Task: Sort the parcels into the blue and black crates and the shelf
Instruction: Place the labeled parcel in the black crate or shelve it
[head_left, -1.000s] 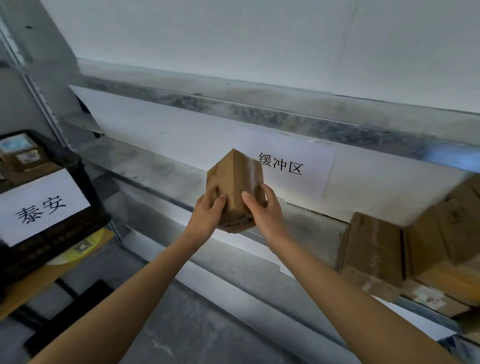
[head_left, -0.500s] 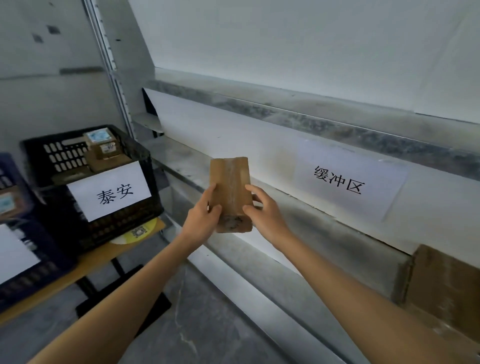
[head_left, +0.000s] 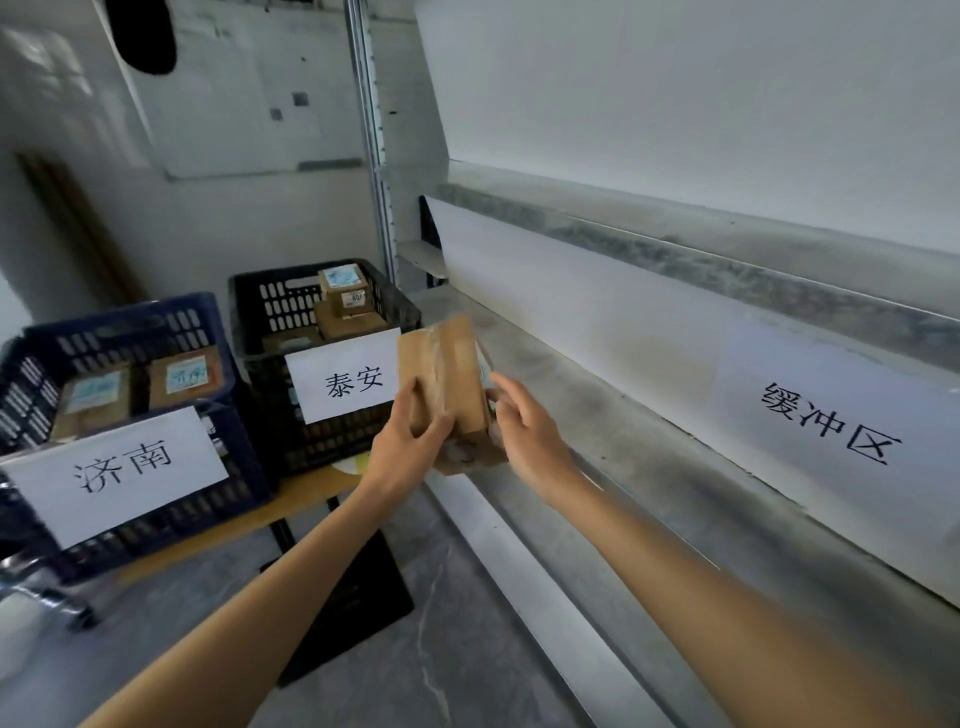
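Parcel (head_left: 441, 382) is gripped by left hand (head_left: 410, 441) and right hand (head_left: 524, 431), just right of black crate (head_left: 260, 312); its label (head_left: 485, 368) should be turned into view before placing.

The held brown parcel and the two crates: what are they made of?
Brown box-shaped parcel: apparently matte cardboard, with shiny clear tape along its seam. Blue slotted crate and black slotted crate: probably moulded plastic, judging by their uniform vented walls.

Light's soft and even, no hard shadows; left of the black crate (head_left: 332, 441) it smears, right of it lines bow.
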